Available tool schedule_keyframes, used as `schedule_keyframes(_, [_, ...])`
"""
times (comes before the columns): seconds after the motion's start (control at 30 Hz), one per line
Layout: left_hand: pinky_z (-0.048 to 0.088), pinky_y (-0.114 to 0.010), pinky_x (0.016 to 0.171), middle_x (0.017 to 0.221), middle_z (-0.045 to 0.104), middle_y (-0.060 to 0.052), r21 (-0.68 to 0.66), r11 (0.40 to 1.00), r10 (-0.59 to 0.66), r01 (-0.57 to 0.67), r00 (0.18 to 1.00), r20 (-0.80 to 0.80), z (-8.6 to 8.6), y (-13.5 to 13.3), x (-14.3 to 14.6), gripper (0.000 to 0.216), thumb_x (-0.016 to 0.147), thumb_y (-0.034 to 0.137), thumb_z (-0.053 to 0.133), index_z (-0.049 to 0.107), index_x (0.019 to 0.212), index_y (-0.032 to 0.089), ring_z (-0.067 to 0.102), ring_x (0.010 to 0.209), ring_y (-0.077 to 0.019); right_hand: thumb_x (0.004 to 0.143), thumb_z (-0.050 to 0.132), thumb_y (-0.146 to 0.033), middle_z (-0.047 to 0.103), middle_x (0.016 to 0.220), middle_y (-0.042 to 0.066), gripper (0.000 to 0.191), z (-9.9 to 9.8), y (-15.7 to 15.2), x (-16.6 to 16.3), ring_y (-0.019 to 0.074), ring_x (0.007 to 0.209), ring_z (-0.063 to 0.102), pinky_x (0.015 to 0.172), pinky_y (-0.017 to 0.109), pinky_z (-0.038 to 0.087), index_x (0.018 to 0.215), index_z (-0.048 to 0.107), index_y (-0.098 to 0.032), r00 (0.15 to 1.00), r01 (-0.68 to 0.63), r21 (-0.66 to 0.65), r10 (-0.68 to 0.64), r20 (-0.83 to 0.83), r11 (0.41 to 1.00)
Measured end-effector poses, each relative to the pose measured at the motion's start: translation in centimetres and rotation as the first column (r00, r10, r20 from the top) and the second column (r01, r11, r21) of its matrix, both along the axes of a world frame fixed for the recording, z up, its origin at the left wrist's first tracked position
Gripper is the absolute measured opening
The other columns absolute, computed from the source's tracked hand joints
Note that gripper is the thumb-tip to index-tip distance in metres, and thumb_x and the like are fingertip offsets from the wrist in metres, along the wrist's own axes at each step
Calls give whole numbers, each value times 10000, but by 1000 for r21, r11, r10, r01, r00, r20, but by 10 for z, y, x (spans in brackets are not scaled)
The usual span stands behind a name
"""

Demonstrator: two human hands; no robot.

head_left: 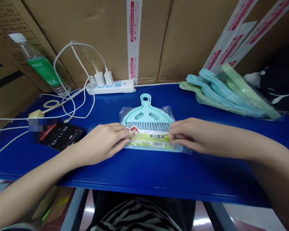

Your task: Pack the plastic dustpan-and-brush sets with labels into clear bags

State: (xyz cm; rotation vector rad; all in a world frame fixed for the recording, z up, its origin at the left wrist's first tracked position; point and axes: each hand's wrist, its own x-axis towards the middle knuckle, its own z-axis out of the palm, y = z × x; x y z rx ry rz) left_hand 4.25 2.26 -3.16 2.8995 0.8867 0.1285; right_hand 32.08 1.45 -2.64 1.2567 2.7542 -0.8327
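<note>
A light-blue dustpan (pixel 156 113) and a brush with grey bristles (pixel 148 126) lie flat on the blue table in a clear plastic bag (pixel 168 110). Across the lower part runs a yellow and white label (pixel 146 136) with printed characters and a barcode. At the left edge of this pack, my left hand (pixel 108 139) pinches the bag with closed fingers. My right hand (pixel 185 134) grips the opposite edge, its fingers curled in and slightly blurred. The dustpan's looped handle points away from me.
Several bagged green and blue dustpan sets (pixel 221 93) are piled at the back right. A white power strip (pixel 122 86) with plugged-in chargers stands against the cardboard. To the left are a bottle (pixel 42 65), loose white cables (pixel 74 93) and a phone showing a timer (pixel 61 136).
</note>
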Motion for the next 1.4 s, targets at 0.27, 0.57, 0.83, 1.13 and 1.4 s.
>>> schedule_keyframes(0.27, [493,-282,711,848,708,-32,75,995,56,-60,997,57,-11,-2,5,216,955,198,441,649,911,158,654,793,-180,900,393,-461,556,691,27,365,2,-6,-6,156,595,489,554,288,340,627,449,-224,998,56,34,-57,31,998])
schedule_keyframes(0.57, [445,-253,627,717,641,-13,67,992,107,-112,992,64,-11,-3,7,217,926,200,449,569,748,170,607,671,-147,852,423,-282,436,554,-25,295,-10,-5,-9,111,488,365,491,270,262,587,305,-232,988,102,236,-126,87,966])
schedule_keyframes(0.83, [316,-232,500,531,492,43,51,986,156,-157,988,20,-7,-5,3,259,831,157,464,411,580,194,459,473,-93,809,468,-218,360,521,-65,267,-8,-7,-15,86,437,287,437,248,227,605,297,-237,993,100,76,-104,48,992])
schedule_keyframes(1.13, [345,-232,474,634,569,24,211,946,268,-247,960,-75,-11,-13,8,98,836,166,458,525,768,188,524,498,-121,762,473,-150,420,534,-49,231,-11,-12,-24,103,452,355,480,260,243,629,309,-244,977,130,179,-157,146,975])
schedule_keyframes(1.4, [407,-260,475,928,602,-76,399,901,224,-171,970,-90,-12,-14,7,262,853,90,440,635,1001,185,609,660,-190,747,457,-136,417,567,-51,172,-15,-7,-18,108,463,374,461,247,257,683,340,-245,994,80,109,-88,68,991])
